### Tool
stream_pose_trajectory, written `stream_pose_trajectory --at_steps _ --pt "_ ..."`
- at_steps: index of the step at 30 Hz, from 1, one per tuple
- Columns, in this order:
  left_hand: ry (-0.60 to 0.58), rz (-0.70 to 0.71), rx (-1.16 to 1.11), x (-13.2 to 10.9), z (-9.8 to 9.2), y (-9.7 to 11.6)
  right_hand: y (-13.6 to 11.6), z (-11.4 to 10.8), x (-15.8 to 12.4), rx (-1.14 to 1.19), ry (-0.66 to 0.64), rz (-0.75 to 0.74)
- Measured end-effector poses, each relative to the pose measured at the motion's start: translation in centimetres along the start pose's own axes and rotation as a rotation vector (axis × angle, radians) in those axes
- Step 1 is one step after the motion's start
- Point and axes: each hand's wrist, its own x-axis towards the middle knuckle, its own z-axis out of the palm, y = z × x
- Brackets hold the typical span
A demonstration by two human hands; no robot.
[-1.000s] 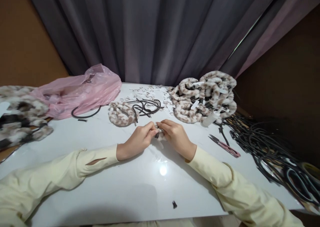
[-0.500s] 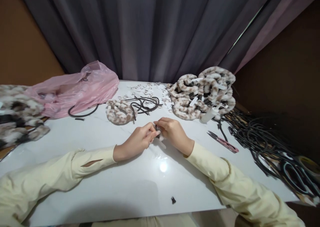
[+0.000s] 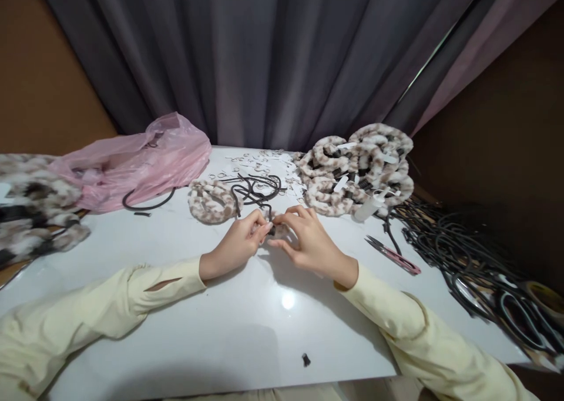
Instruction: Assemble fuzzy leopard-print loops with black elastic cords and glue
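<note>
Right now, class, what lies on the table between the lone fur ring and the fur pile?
In the head view, black cords and small white pieces lie between the fur ring and the fur pile.

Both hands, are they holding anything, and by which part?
The left hand pinches a furry piece near its dark part; the right hand is open beside it, contact unclear.

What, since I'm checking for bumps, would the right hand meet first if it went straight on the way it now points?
The right hand would likely meet the small furry piece held by the left hand, then that hand itself. Depth is unclear; it may already touch the piece.
</note>
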Motion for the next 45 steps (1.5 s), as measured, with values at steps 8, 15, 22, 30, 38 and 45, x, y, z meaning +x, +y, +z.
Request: stream_pose_trajectory --at_steps 8,15,22,30,38,45 --pt "0.015 0.023 0.024 -0.2 0.1 0.7 0.0 1.6 0.0 -0.009 0.046 0.014" --pt "-0.005 -0.151 -0.285 0.6 0.9 0.1 0.4 2.7 0.0 -0.198 0.132 -0.028" --pt "0.049 -0.314 -0.591 1.4 1.0 -0.4 0.9 3.1 0.2 -0.426 0.233 -0.154" --pt "0.132 -0.324 -0.649 1.8 0.3 0.0 -0.8 2.9 -1.1 -0.322 0.247 -0.095" --pt "0.106 -0.310 -0.667 2.2 -0.8 1.9 -1.3 3.0 -0.8 -0.050 0.014 0.341" --pt "-0.079 -0.453 -0.921 2.6 -1.9 3.9 -1.2 3.4 0.1 0.712 0.083 0.340"
